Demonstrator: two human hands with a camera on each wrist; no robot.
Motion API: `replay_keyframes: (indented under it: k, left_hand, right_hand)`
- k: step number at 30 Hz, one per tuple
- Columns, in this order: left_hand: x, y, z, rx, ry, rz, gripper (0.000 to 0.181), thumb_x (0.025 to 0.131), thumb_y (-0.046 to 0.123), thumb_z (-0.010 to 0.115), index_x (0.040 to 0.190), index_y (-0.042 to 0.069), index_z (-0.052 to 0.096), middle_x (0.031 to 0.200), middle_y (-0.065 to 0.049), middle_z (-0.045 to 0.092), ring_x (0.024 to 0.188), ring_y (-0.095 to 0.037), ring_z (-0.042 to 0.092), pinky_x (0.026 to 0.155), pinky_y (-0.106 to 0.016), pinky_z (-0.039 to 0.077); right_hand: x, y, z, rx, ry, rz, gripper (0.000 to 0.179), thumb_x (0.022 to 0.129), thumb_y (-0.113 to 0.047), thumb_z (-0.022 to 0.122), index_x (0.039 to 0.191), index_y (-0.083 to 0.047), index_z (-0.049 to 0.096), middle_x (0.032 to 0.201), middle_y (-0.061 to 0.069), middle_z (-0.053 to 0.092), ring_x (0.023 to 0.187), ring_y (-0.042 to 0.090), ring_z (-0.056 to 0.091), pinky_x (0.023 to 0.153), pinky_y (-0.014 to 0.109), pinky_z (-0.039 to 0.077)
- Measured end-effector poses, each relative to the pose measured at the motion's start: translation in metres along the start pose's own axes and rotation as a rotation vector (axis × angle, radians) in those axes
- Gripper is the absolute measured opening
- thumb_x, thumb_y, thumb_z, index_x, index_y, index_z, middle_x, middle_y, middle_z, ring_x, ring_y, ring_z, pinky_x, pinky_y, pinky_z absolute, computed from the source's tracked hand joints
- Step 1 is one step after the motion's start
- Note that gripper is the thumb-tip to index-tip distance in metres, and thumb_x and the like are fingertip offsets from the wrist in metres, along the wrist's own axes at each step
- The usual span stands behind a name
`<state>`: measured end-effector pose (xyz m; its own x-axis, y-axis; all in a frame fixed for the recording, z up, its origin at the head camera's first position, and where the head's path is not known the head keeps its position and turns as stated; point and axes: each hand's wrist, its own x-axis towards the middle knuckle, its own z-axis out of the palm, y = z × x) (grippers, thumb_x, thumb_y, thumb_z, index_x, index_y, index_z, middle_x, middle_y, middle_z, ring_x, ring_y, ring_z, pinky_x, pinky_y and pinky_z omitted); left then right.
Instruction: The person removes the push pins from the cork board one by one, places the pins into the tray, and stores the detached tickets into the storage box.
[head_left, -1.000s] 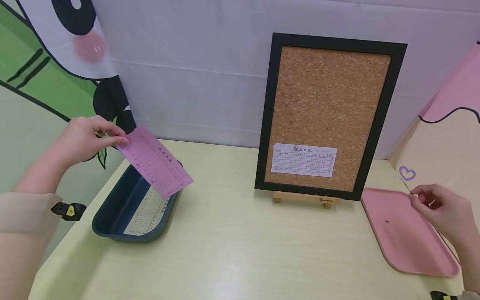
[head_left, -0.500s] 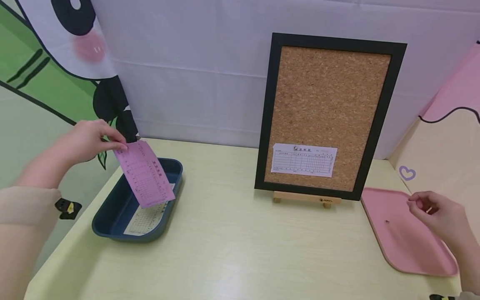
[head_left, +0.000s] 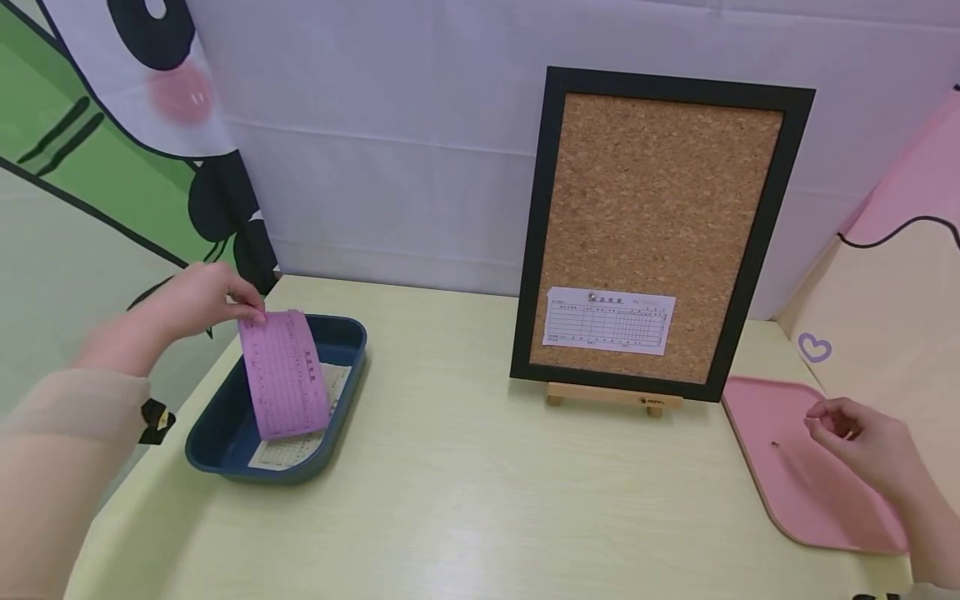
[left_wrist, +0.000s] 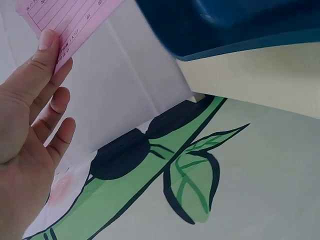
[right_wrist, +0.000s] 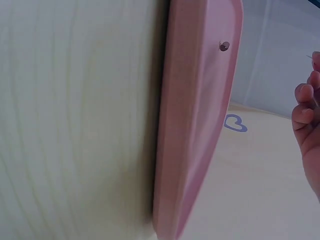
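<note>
My left hand pinches a pink printed form by its upper left corner, between thumb and index finger. The slip hangs over a dark blue bin, where a pale printed form lies. In the left wrist view the thumb presses on the pink paper's edge while the other fingers are loosely bent. Above a pink tray my right hand has its fingertips together. From them a thin metal point of a thumbtack sticks out in the right wrist view; its head is hidden. Another thumbtack lies in the tray.
A black-framed cork board stands on a small wooden easel at the back of the table. A white form is pinned low on it with one tack. A printed cloth backdrop hangs behind.
My left hand has moved down and slightly right, lowering the pink form over the bin, and the paper now hangs more upright. My right hand has shifted slightly left and down.
</note>
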<state>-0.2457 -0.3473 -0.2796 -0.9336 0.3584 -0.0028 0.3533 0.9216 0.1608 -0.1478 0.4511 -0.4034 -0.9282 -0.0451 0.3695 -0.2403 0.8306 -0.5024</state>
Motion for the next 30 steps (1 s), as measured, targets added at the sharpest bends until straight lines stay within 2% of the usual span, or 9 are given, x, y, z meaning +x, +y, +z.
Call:
replay_keyframes:
  k: [6,12,19,24,30]
  left_hand:
    - [0.005,-0.003,0.022,-0.044,-0.063,0.030,0.010,0.076,0.012,0.077,0.085,0.009,0.074,0.077,0.001,0.068,0.069,-0.014,0.058,0.066,-0.034,0.052]
    - [0.009,-0.003,0.037,-0.043,-0.086,0.032,0.007,0.076,0.011,0.077,0.083,0.011,0.074,0.076,0.002,0.067,0.068,-0.014,0.056,0.065,-0.033,0.051]
    - [0.016,-0.005,0.054,-0.020,-0.079,0.117,0.007,0.074,0.009,0.078,0.074,0.014,0.073,0.072,0.005,0.067,0.063,-0.007,0.056,0.060,-0.028,0.049]
    - [0.021,-0.005,0.064,0.000,-0.074,0.178,0.008,0.073,0.011,0.079,0.071,0.015,0.072,0.068,0.007,0.066,0.061,-0.006,0.054,0.059,-0.028,0.048]
    - [0.026,-0.005,0.076,-0.022,-0.141,0.152,0.006,0.074,0.012,0.079,0.074,0.015,0.073,0.069,0.006,0.066,0.061,-0.007,0.054,0.060,-0.027,0.049]
  right_hand:
    - [0.003,0.008,0.007,-0.002,-0.072,-0.002,0.011,0.080,-0.003,0.071,0.087,-0.007,0.063,0.067,-0.016,0.054,0.061,-0.004,0.047,0.052,0.014,0.036]
    - [0.005,0.014,0.012,-0.030,-0.135,0.000,0.012,0.080,-0.006,0.071,0.089,-0.007,0.064,0.069,-0.015,0.055,0.062,-0.003,0.046,0.054,0.014,0.037]
    - [0.006,0.021,0.017,-0.062,-0.197,-0.003,0.010,0.080,-0.009,0.072,0.087,-0.010,0.065,0.071,-0.014,0.054,0.064,-0.003,0.044,0.057,0.013,0.036]
    - [0.008,0.024,0.020,-0.074,-0.193,-0.018,0.011,0.078,-0.008,0.074,0.085,-0.011,0.066,0.072,-0.015,0.054,0.065,-0.004,0.043,0.058,0.011,0.035]
    - [0.010,0.028,0.025,-0.088,-0.246,0.001,0.012,0.079,-0.013,0.075,0.086,-0.011,0.067,0.074,-0.013,0.057,0.066,-0.004,0.044,0.060,0.014,0.038]
